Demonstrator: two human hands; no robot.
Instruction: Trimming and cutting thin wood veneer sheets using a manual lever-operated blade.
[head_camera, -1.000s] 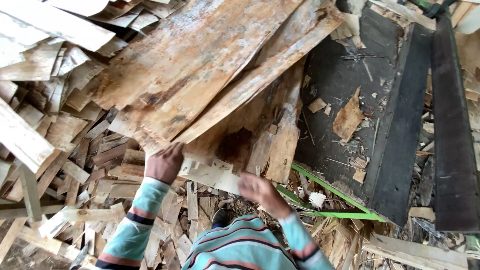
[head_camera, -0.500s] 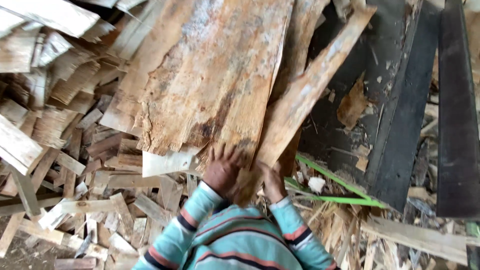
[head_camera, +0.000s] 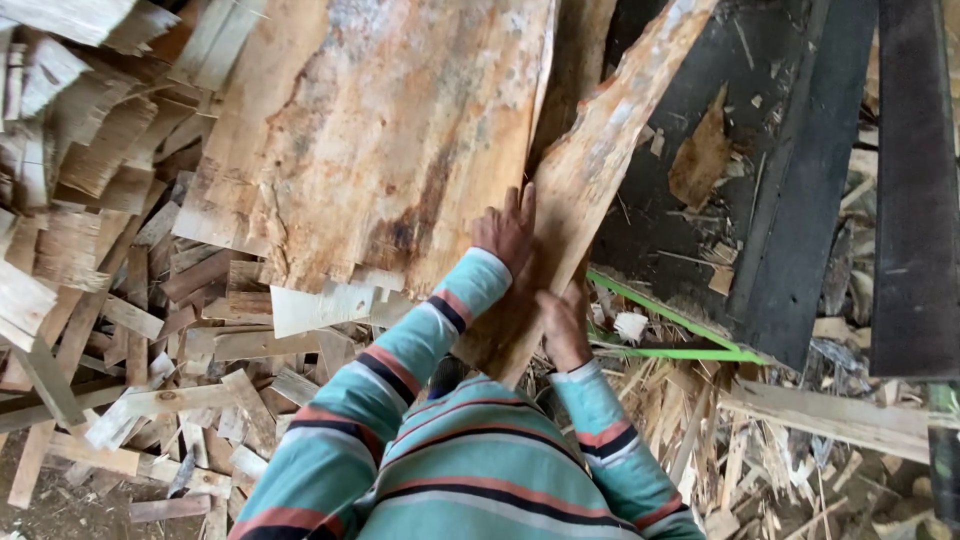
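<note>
Wooden slab (head_camera: 590, 200) under both flattened hands (head_camera: 510, 232)

long-sleeved knit top, teal with dark navy, coral and pale stripes; ribbed cuffs; left hand (head_camera: 508, 234), right hand (head_camera: 563, 325) bare.

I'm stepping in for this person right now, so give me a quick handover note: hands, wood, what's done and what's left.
Left hand: fingers spread, pressed flat on the long narrow plank.
Right hand: holding that plank's lower end.
The wide rough slab leans beside it, above the offcut pile.
Done: plank tilted up against the slab.
Left: plank not yet set down; both hands on it.
</note>
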